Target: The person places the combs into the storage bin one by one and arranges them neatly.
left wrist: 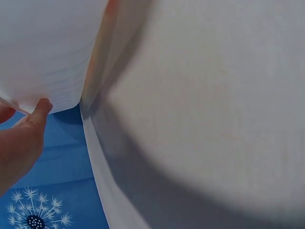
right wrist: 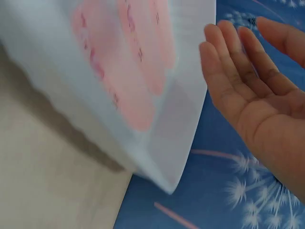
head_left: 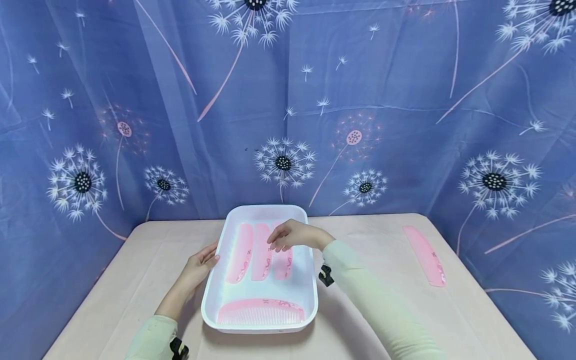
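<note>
A white plastic tray (head_left: 258, 291) holds several pink combs. Three lie side by side lengthwise: a left comb (head_left: 241, 252), a middle comb (head_left: 261, 255) and a right comb (head_left: 283, 267) partly covered by my right hand. A front comb (head_left: 261, 309) lies crosswise at the near end, teeth toward me. My left hand (head_left: 198, 267) grips the tray's left rim, its thumb over the edge; the left wrist view shows this hand (left wrist: 28, 138) at the tray's wall. Above the right comb hovers my right hand (head_left: 292, 235), fingers loosely bent and holding nothing; in the right wrist view its palm (right wrist: 262, 105) faces up.
Another pink comb (head_left: 425, 257) lies on the right side of the pale table cover (head_left: 373, 250). Blue curtain cloth (head_left: 405, 150) with dandelion prints stands behind and along both sides of the table.
</note>
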`<state>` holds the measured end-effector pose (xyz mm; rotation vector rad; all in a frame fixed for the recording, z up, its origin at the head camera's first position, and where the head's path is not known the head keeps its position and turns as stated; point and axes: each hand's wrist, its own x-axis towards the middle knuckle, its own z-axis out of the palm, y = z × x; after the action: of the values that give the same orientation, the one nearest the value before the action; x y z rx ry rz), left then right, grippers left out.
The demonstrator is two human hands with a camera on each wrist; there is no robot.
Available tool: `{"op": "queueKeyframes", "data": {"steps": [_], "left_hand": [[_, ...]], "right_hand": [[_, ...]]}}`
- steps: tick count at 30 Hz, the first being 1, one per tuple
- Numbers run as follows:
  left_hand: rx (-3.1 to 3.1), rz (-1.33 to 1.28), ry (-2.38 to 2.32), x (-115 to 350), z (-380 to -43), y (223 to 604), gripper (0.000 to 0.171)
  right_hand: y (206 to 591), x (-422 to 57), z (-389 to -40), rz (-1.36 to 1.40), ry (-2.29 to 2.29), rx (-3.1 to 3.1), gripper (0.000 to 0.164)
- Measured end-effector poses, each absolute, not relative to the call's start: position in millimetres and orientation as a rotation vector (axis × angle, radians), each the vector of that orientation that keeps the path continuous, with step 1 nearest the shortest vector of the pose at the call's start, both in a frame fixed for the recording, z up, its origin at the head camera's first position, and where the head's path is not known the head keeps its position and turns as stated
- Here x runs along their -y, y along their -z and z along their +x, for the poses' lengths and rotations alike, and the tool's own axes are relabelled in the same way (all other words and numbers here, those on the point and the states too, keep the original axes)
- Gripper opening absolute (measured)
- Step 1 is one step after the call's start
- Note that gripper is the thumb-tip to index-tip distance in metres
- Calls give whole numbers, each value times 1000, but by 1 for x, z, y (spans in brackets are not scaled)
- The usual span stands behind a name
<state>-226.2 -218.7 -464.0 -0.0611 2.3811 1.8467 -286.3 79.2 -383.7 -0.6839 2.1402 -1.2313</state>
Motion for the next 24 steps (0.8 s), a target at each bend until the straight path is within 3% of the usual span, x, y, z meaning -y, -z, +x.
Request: {"op": "queueKeyframes", "data": {"steps": [24], "left_hand": [[-2378,-34,-1854,222,-228,468,52]], "right_hand": [[386,-193,-295,-516,1675,-2298,39]]}}
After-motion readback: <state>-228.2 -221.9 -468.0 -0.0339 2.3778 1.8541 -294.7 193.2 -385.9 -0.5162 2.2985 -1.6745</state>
